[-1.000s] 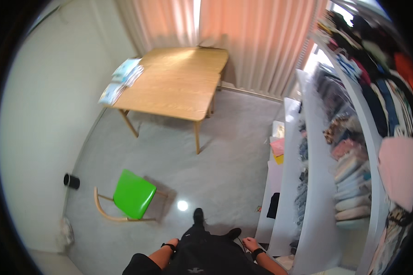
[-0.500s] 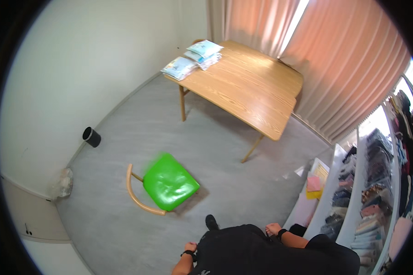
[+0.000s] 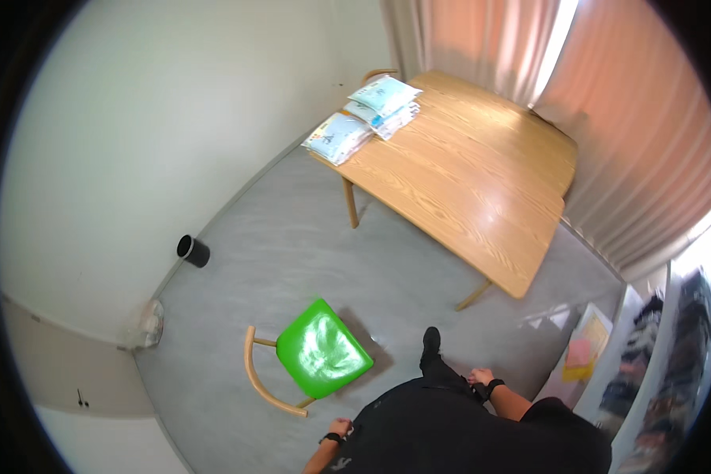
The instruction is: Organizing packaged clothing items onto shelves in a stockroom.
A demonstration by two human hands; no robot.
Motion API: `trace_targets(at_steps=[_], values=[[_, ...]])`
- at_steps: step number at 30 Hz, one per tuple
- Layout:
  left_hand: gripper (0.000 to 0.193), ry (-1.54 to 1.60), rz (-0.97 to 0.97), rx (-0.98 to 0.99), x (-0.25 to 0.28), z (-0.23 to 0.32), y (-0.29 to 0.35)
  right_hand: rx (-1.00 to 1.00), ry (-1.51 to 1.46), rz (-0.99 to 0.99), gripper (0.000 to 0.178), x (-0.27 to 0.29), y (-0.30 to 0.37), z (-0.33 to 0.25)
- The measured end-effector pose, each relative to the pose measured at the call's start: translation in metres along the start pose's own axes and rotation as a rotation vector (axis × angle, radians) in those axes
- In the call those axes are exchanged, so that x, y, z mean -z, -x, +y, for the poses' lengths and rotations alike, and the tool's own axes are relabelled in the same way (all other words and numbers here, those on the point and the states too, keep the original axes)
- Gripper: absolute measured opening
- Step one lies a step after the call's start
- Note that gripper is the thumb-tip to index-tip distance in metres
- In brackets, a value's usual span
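My left hand [image 3: 341, 427] hangs beside my black shirt with its fingers curled in; nothing shows in it. Held low by my thigh, my right hand [image 3: 480, 376] is also loosely closed, with nothing visible in it. Both wrists carry black bands. Nearest to my left hand stands a chair [image 3: 324, 350] with a glossy green seat and a curved wooden back, apart from my fingers. Farther ahead is a wooden table [image 3: 466, 174], and clear-wrapped, light-blue flat packs [image 3: 341, 136] lie stacked at its far left corner. Neither hand touches these things.
A black bin [image 3: 193, 251] and a clear plastic bag [image 3: 146, 325] stand along the left wall. At right, white shelves [image 3: 648, 363] hold several folded, bagged garments. Peach curtains [image 3: 632, 118] hang behind the table. A low cabinet [image 3: 71, 355] is at far left.
I have stepped forward, one black shoe now reaching farther ahead. The table looks nearer, and the chair and shelves sit lower in view. Both hands stay low and curled.
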State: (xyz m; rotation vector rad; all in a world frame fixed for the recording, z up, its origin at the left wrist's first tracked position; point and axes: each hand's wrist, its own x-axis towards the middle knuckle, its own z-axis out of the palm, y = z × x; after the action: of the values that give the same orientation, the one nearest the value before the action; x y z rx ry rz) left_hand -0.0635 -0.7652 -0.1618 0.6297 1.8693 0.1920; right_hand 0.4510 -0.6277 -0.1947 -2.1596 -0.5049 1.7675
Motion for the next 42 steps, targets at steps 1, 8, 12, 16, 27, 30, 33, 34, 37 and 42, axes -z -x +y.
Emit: trace_targets(at_steps=[1,8,12,16,27,30,33,34,37,42], values=[[0.023,-0.013,-0.158,-0.127,0.007,0.012,-0.011,0.038,-0.049,0.001,0.026,0.004,-0.008,-0.019],[0.048,0.413,-0.538,0.389,0.036,0.174,0.014,0.134,0.023,0.088,0.019,0.015,-0.098,-0.151],[0.042,-0.287,-0.319,0.026,0.045,0.138,-0.035,0.107,0.156,-0.042,0.017,-0.003,-0.123,-0.216],[0.038,-0.490,-0.255,-0.393,0.012,0.161,-0.109,0.155,0.228,-0.083,0.018,-0.031,-0.148,-0.288],[0.036,-0.004,0.028,-0.079,0.173,0.193,-0.270,0.373,0.971,-0.188,0.022,-0.174,-0.172,-0.571],[0.024,-0.359,0.221,-0.127,0.253,0.251,-0.327,0.366,0.541,-0.180,0.019,-0.231,-0.176,-0.654],[0.017,0.508,0.279,-0.041,0.295,0.355,-0.364,0.392,0.296,-0.201,0.017,-0.284,-0.173,-0.738],[0.017,0.459,0.268,-0.126,0.305,0.385,-0.372,0.370,0.191,-0.207,0.019,-0.299,-0.179,-0.760],[0.019,0.302,0.171,-0.329,0.329,0.445,-0.395,0.576,0.141,-0.029,0.059,-0.339,-0.207,-0.811],[0.027,0.072,-0.107,-0.055,0.398,0.544,-0.389,0.451,-0.229,0.100,0.067,-0.379,-0.251,-0.871]])
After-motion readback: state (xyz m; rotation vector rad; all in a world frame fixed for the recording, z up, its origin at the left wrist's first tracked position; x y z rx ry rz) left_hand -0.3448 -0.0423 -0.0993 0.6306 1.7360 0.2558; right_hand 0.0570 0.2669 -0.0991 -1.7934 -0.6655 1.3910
